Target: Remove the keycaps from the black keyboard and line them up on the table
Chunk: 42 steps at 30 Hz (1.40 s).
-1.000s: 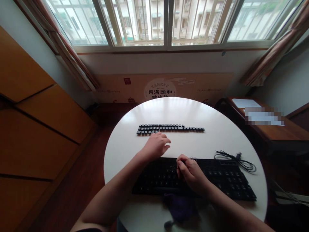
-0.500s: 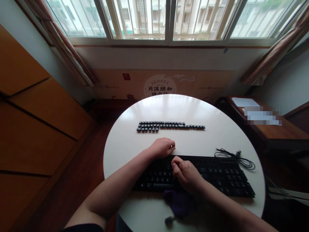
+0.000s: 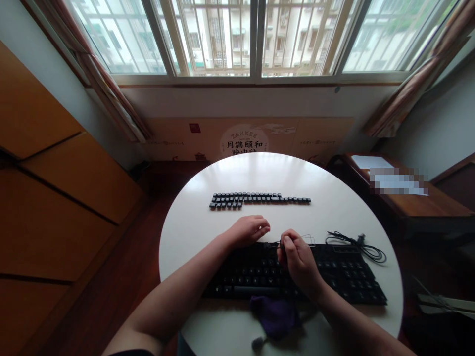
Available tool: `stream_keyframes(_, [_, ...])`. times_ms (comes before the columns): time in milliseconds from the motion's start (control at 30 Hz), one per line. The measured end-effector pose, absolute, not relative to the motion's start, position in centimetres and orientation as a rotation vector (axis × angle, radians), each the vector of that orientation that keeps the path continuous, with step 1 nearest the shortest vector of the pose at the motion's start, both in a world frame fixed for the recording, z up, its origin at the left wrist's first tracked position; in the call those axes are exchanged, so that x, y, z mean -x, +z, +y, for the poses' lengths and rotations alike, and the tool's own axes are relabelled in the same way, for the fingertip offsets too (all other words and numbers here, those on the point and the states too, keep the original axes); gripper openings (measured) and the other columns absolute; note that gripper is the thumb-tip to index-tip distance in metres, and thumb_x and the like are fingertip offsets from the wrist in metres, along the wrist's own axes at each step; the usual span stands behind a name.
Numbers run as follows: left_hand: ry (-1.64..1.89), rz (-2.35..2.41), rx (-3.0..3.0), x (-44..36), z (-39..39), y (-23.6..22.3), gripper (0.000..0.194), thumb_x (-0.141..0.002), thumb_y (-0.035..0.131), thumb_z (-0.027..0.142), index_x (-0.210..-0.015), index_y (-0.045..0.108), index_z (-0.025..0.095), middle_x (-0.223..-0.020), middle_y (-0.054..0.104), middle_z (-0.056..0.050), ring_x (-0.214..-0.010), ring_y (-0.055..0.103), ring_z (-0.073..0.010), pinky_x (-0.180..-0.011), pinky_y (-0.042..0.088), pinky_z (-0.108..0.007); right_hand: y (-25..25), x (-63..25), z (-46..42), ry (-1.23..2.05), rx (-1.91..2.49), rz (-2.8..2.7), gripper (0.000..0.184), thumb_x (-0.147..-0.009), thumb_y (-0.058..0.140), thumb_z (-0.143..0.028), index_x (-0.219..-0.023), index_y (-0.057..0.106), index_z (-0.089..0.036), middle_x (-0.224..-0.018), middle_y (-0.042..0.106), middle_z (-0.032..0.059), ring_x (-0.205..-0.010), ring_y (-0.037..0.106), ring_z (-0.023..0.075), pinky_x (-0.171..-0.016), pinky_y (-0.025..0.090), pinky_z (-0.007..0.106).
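A black keyboard [image 3: 334,277] lies across the near part of the round white table [image 3: 193,232]. My right hand [image 3: 297,259] is over its middle, fingers pinched on a thin wire keycap puller [image 3: 302,241] held above the top rows. My left hand [image 3: 248,230] rests at the keyboard's upper left edge, fingers loosely curled, and I cannot make out anything in it. Rows of removed black keycaps [image 3: 256,199] are laid out further back on the table.
The keyboard's coiled black cable [image 3: 356,243] lies at the right. A purple cloth pouch [image 3: 276,316] sits at the near edge. A wooden side table [image 3: 415,202] with papers stands right, wooden cabinets [image 3: 55,188] left, a window behind.
My left hand has drawn back from the keycap rows to the keyboard's top edge. My right hand has lifted and shifted slightly right, the wire puller now visible above the keys.
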<state>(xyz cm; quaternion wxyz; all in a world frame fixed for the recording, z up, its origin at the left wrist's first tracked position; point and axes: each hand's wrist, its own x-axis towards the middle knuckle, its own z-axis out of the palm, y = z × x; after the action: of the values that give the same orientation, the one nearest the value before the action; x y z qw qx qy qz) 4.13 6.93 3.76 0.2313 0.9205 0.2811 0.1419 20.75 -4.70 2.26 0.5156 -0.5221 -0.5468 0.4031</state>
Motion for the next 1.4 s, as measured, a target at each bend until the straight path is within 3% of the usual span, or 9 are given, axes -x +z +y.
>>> stream_keyframes(200, [0.533,0.525,-2.417,-4.4,5.6,5.6,0.017,-0.089,0.064,0.031,-0.102,0.07,0.021,-0.099,0.069,-0.005,-0.085,0.064,-0.0145,-0.075,0.049,-0.023,3.5,-22.7,-4.1,0.786,1.33,-1.488,0.028,-0.102,0.035,-0.035,-0.08,0.046,-0.021,-0.055,0.054,-0.0048,-0.047,0.047,0.0106,-0.05,0.036,0.022])
stream_keyframes(500, [0.447,0.572,-2.561,-4.8,5.8,6.2,0.014,-0.084,0.071,0.023,-0.098,0.073,0.023,-0.089,0.073,-0.001,-0.081,0.064,-0.0142,-0.074,0.047,-0.023,4.4,-22.6,-4.4,0.455,1.412,-1.782,0.025,-0.1,0.034,-0.028,-0.086,0.054,-0.02,-0.06,0.056,-0.0024,-0.05,0.054,0.0137,-0.056,0.038,0.025])
stream_keyframes(700, [0.427,0.74,-2.623,-3.9,9.1,6.6,0.019,-0.084,0.072,0.021,-0.102,0.073,0.025,-0.099,0.075,-0.002,-0.093,0.064,-0.0177,-0.084,0.047,-0.028,5.0,-24.0,-4.6,0.355,1.473,-1.709,0.025,-0.099,0.035,-0.029,-0.083,0.052,-0.021,-0.06,0.056,-0.0017,-0.048,0.052,0.0137,-0.054,0.037,0.026])
stream_keyframes(900, [0.505,1.167,-2.72,-1.8,13.7,3.8,0.016,-0.086,0.067,0.019,-0.099,0.074,0.024,-0.103,0.074,-0.004,-0.1,0.061,-0.0228,-0.093,0.044,-0.038,5.1,-24.3,-4.3,0.379,1.467,-1.709,0.023,-0.099,0.036,-0.029,-0.082,0.05,-0.022,-0.057,0.055,-0.003,-0.048,0.052,0.0136,-0.055,0.036,0.026])
stream_keyframes(1100, [0.499,1.312,-2.728,-0.7,14.5,1.8,0.016,-0.082,0.07,0.023,-0.095,0.076,0.029,-0.12,0.066,-0.004,-0.114,0.052,-0.0284,-0.101,0.038,-0.047,4.9,-23.7,-4.3,0.529,1.405,-1.76,0.023,-0.099,0.037,-0.029,-0.082,0.051,-0.021,-0.056,0.053,-0.0035,-0.049,0.052,0.0135,-0.054,0.037,0.025])
stream_keyframes(1400, [0.479,1.383,-2.771,-0.1,15.1,1.4,0.021,-0.081,0.071,0.026,-0.101,0.076,0.029,-0.123,0.063,-0.005,-0.115,0.05,-0.0297,-0.102,0.037,-0.049,4.8,-23.6,-4.6,0.594,1.391,-1.799,0.022,-0.097,0.039,-0.028,-0.081,0.051,-0.021,-0.054,0.05,-0.0036,-0.048,0.049,0.0133,-0.053,0.036,0.024])
